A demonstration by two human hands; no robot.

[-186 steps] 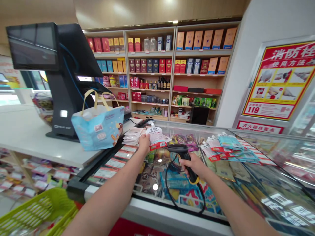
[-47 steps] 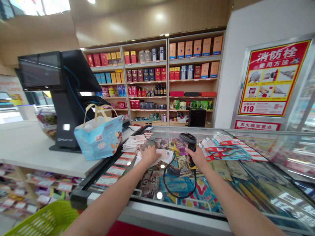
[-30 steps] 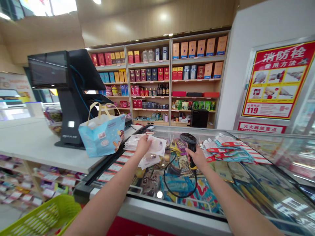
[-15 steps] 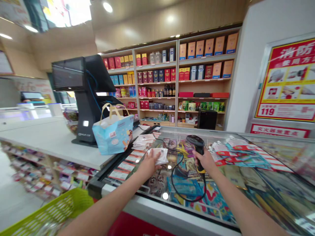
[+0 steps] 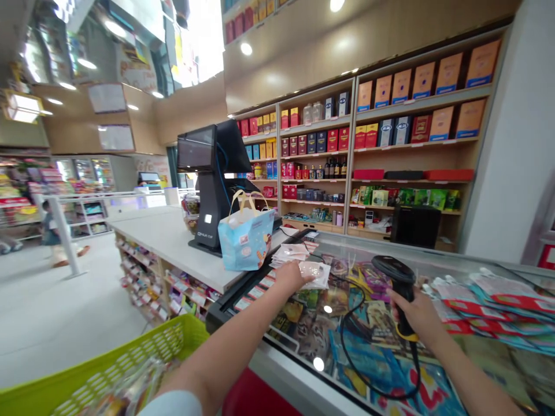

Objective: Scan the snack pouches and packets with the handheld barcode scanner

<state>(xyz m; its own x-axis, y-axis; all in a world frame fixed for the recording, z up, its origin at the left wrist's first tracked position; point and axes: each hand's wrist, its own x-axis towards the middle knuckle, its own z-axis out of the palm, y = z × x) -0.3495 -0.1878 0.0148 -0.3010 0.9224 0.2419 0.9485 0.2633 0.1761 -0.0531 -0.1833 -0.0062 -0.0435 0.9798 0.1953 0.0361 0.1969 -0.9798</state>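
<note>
The white packets (image 5: 315,274) lie under and just beyond the fingertips of the left hand (image 5: 291,278), while the right hand (image 5: 411,315) grips 1 black scanner (image 5: 396,277) by its handle.

The bag (image 5: 246,242) is light blue, the basket (image 5: 108,375) lime green

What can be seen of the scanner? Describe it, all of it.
The handheld scanner is black, apparently plastic, with a rounded, elongated head atop a grip and yellow trim near the grip's base. It is held roughly upright above the glass-topped counter by the right hand. Its black cable loops over the glass.
</note>
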